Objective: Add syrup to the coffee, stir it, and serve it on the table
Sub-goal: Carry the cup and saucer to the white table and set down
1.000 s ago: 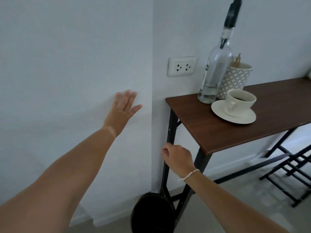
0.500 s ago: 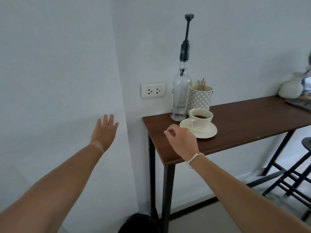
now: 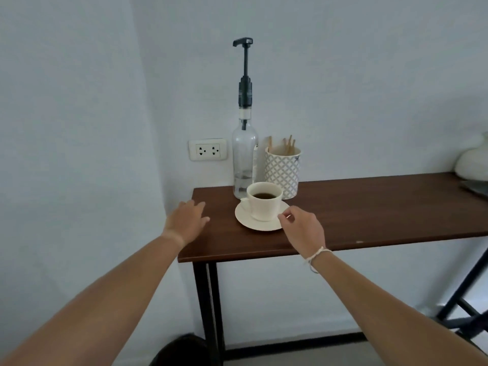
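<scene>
A white cup point(image 3: 264, 204) of dark coffee stands on a white saucer point(image 3: 244, 219) near the left end of the brown table point(image 3: 369, 215). Behind it rises a clear glass syrup bottle point(image 3: 244, 159) with a tall black pump, a little clear liquid at its bottom. To the bottle's right, a patterned holder point(image 3: 282, 173) contains wooden stir sticks point(image 3: 287, 143). My left hand point(image 3: 186, 220) hovers over the table's left end with fingers spread, holding nothing. My right hand point(image 3: 303, 228) is loosely curled at the saucer's right rim; I cannot tell if it touches.
The table stands against a white wall with a double socket point(image 3: 207, 149) left of the bottle. A white rounded object point(image 3: 472, 162) sits at the table's far right. Black stool legs point(image 3: 464, 313) stand lower right, and a dark round object point(image 3: 182, 350) lies on the floor below.
Both hands have come in over the table: the left left the wall for the table's left end, the right rose from the table's front edge to the saucer's rim.
</scene>
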The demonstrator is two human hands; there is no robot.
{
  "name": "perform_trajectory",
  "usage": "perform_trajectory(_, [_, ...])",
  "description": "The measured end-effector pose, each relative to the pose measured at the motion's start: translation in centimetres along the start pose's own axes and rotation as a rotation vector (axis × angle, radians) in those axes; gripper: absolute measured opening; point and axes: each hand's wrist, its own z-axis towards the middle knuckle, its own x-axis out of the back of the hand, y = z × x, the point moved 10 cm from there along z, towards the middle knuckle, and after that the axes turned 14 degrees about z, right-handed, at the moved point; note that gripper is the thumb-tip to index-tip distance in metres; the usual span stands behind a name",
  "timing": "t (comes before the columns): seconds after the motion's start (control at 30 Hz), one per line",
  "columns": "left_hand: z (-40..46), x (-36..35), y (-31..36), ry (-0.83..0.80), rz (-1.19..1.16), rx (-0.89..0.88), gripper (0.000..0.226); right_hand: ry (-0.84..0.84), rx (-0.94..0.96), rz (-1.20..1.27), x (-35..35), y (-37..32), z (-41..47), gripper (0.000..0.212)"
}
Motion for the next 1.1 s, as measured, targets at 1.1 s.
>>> perform_trajectory(1.1, [3.2, -3.5, 6.9, -0.282, -0.619, 0.357, 0.032, -0.427, -0.304, 0.333, -5.0, 7.0, 10.3, 0.026])
